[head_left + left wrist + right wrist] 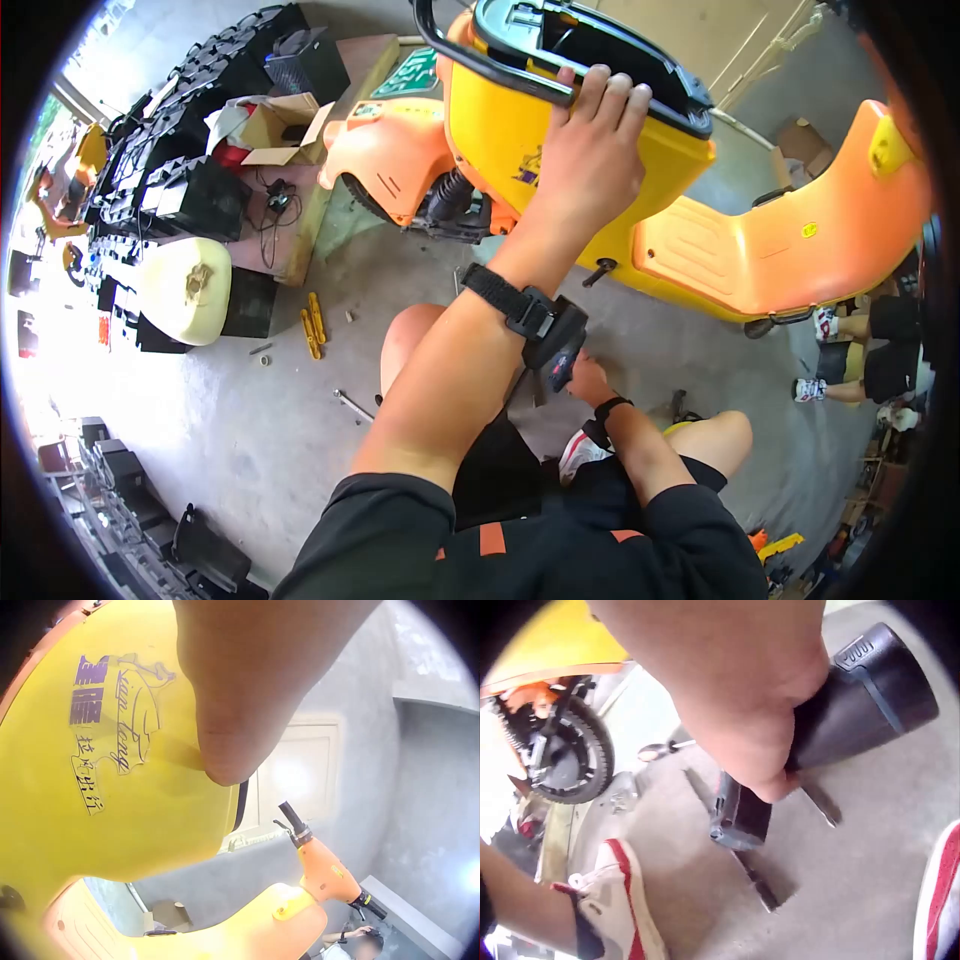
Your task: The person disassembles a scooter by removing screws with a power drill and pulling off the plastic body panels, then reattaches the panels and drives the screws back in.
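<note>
An orange-and-yellow scooter (640, 200) leans across the upper head view, its seat opening uncovered. My left hand (597, 150) grips the upper rim of the yellow body beside the black grab rail (490, 65), fingers bent over the edge. In the left wrist view part of that hand (236, 697) covers the rim, next to the yellow panel (165, 825) with purple lettering. Low between the legs is my right hand (590, 380). The right wrist view shows this hand (742, 697) wrapped round the handle of a black power tool (862, 701); its fingertips are partly hidden.
Screwdrivers (656, 752) (826, 810) and a dark-handled tool (759, 883) lie on the floor by the shoes (622, 907). Yellow parts (313, 325) and a wrench (352, 405) lie left. Black batteries (195, 195) and an open carton (283, 130) stand upper left. Another person's legs (850, 390) are at right.
</note>
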`<state>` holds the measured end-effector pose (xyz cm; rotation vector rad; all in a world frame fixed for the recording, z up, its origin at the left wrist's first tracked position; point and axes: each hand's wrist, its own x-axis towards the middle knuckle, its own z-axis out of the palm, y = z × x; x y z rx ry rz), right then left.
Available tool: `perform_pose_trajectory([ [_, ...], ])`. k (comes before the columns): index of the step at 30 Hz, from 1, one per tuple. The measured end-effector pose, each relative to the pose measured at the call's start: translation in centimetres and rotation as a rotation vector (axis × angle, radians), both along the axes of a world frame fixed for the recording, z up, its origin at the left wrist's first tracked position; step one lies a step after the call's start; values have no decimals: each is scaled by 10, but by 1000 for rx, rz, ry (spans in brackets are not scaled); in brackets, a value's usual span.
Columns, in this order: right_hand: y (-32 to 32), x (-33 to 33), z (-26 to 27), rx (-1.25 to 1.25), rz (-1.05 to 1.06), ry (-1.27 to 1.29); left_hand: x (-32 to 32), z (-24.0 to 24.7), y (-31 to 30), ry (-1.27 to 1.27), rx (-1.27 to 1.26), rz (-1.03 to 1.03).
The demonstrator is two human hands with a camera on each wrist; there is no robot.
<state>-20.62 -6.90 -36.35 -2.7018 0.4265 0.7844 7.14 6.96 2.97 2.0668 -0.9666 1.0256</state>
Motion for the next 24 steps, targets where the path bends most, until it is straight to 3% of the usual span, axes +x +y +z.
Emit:
perform_pose_trajectory([
  [3,3,-3,122,166,80,-141,-8,3,-4,16,-179,-53],
  [5,0,-10,187,198,127,-285,-21,10,3,23,-378,-237],
  [7,6,-18,285,203,141,-326,-35,11,16,156,-425,-408],
  [8,4,-26,314,264,187,-503,-41,7,15,475,-581,-569],
  [9,1,-32,342,224,168,-514,-48,2,10,810,-721,-730],
  [10,-2,-36,369,323,236,-642,-53,-1,5,799,-741,-769],
  [11,-6,-37,390,424,318,-775,-53,-1,-1,1102,-811,-1173],
  [12,-10,-39,405,600,277,-745,-54,5,-7,1390,-825,-1589],
  [13,-16,-44,409,568,293,-772,-65,11,-11,1426,-675,-1657],
  [15,-26,-53,408,1112,-11,-515,-83,14,-21,1441,-613,-1717],
  [16,-12,-47,430,1554,-319,-360,-91,13,-25,1503,-692,-1731],
  [19,2,-37,444,1544,-101,-554,-85,4,-31,1512,-743,-1714],
  [21,3,-29,456,1567,-120,-496,-75,-6,-34,1470,-728,-1662],
  [24,-10,-15,431,1639,-152,-505,-64,-10,-31,1388,-669,-1450],
])
